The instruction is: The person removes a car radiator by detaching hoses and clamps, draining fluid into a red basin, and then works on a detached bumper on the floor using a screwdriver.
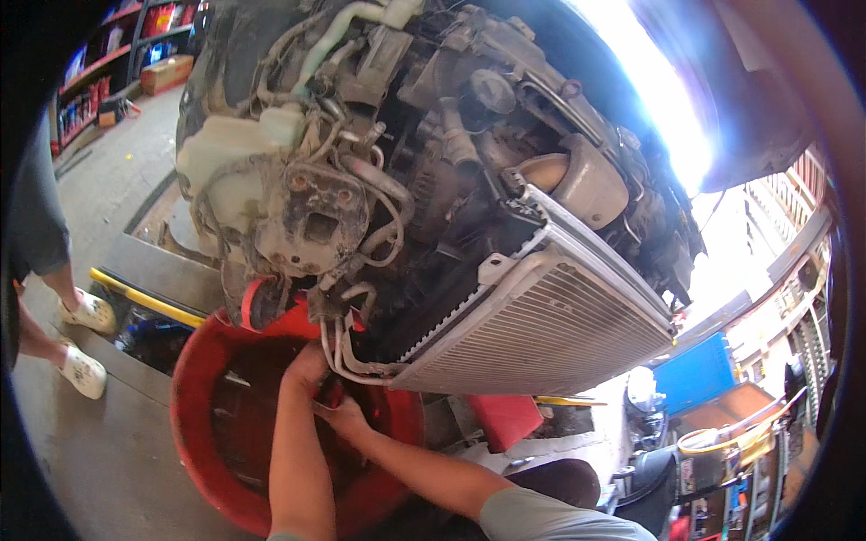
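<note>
My left hand reaches under the front of a vehicle, near the bent metal pipes of a finned condenser or radiator. Close below it, my right hand is beside something dark and reddish, too shadowed to name. Fingers of both hands are largely hidden, so their grip does not show. Beneath them stands a large round red tub with a dark inside. Above are a dirty metal bracket, hoses and a translucent plastic reservoir.
At left, a person in white clogs stands near a yellow-edged lift or pit rim. Shelves and a cardboard box are farther back. A blue panel, a coiled yellow hose and shop gear fill the right.
</note>
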{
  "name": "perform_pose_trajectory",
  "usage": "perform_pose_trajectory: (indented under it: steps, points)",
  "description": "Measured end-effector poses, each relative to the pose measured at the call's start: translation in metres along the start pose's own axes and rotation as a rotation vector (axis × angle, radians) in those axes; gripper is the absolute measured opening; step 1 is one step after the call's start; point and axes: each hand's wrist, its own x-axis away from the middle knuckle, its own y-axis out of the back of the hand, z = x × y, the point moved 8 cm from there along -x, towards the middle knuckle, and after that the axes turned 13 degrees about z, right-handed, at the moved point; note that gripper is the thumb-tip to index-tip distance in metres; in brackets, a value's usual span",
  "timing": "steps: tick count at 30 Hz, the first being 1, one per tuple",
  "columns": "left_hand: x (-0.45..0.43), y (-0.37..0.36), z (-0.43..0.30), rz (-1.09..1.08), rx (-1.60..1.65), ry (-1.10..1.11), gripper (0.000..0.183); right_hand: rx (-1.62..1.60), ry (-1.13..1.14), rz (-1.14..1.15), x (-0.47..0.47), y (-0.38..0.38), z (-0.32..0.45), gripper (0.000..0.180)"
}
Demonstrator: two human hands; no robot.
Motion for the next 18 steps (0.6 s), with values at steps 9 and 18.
perform_pose_trajectory:
  steps: [9,18]
  points:
    - [0.028,0.003,-0.021,-0.163,-0.248,0.052,0.044,-0.783,-0.087,0.377,-0.008,-0.039,-0.010,0.049]
    - [0.106,0.043,-0.109,-0.377,-1.230,0.158,0.041,-0.013,-0.198,0.839,0.063,-0.090,-0.001,0.057]
